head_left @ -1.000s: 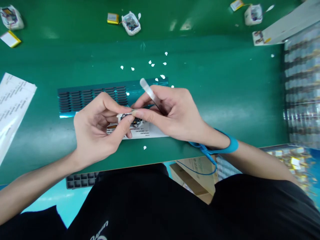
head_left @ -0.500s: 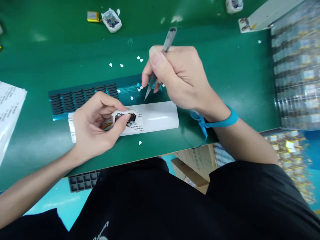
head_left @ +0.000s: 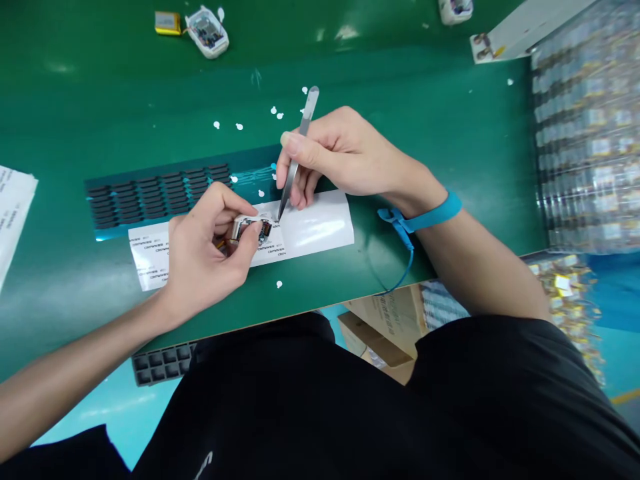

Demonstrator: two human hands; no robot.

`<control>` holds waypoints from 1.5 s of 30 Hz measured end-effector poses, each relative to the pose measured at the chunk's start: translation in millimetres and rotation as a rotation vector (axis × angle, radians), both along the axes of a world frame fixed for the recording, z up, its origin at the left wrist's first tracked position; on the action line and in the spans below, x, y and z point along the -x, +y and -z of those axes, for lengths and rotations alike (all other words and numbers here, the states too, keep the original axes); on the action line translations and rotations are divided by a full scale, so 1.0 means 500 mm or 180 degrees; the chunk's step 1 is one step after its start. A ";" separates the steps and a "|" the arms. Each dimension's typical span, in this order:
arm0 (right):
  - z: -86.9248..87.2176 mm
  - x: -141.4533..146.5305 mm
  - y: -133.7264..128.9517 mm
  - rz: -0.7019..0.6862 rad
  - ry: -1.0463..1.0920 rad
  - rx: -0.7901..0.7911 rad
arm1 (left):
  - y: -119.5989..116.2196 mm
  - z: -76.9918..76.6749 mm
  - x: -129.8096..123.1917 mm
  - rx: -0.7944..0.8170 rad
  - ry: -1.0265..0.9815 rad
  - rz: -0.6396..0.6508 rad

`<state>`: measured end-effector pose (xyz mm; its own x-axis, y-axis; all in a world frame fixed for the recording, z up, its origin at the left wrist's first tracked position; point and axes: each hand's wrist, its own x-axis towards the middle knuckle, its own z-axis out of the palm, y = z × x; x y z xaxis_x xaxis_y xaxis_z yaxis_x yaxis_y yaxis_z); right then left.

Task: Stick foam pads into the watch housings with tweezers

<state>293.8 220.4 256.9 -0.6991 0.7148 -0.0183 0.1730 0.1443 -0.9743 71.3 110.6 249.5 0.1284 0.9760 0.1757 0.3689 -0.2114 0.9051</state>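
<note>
Between thumb and fingers, my left hand (head_left: 213, 243) holds a small white device housing (head_left: 243, 225) with an open circuit board inside, partly covered by the thumb. My right hand (head_left: 330, 150) grips metal tweezers (head_left: 296, 150), their tips pointing down close to the right of the housing. Beneath both hands lies a white label sheet (head_left: 320, 227) with rows of printed dark text on its left part. Behind it, a teal film strip (head_left: 255, 160) carries several rows of black pads (head_left: 165, 197).
Several small white round stickers (head_left: 239, 127) are scattered on the green table (head_left: 125, 120). Another open housing (head_left: 207, 32) with a yellow battery (head_left: 167, 23) lies at the back left. Stacked clear trays (head_left: 590, 133) stand on the right. A blue wrist strap (head_left: 435, 213) with a cord circles my right wrist.
My right hand has brought the tweezers down and left, closer to the housing. My left hand has shifted slightly right relative to the sheet, uncovering more of its left end.
</note>
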 end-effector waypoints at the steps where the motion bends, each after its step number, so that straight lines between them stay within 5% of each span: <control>1: 0.000 -0.001 0.000 -0.0062 -0.0008 0.0024 | 0.000 0.000 -0.001 -0.0023 0.0031 -0.0004; 7: 0.005 0.004 -0.001 -0.0308 0.0210 0.0176 | 0.002 -0.002 0.003 0.0041 0.0031 0.0076; 18: -0.013 0.030 -0.044 0.0661 0.0977 0.0147 | -0.008 -0.015 0.002 0.0167 -0.0568 -0.0102; 23: -0.033 0.043 -0.102 0.0842 0.1326 -0.0111 | -0.007 -0.039 0.005 0.0468 -0.1158 0.0346; 29: -0.023 0.060 -0.104 0.0806 0.1785 -0.0115 | -0.008 -0.046 0.006 0.0736 -0.1432 0.0499; 45: -0.037 0.063 -0.107 0.1224 0.0687 -0.0074 | -0.020 -0.054 -0.006 0.0911 -0.1556 0.0327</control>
<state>262.0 167.0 275.2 -0.3683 0.9222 0.1183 0.0113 0.1317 -0.9912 74.2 100.5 276.6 0.1953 0.9803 -0.0310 -0.1161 0.0545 0.9917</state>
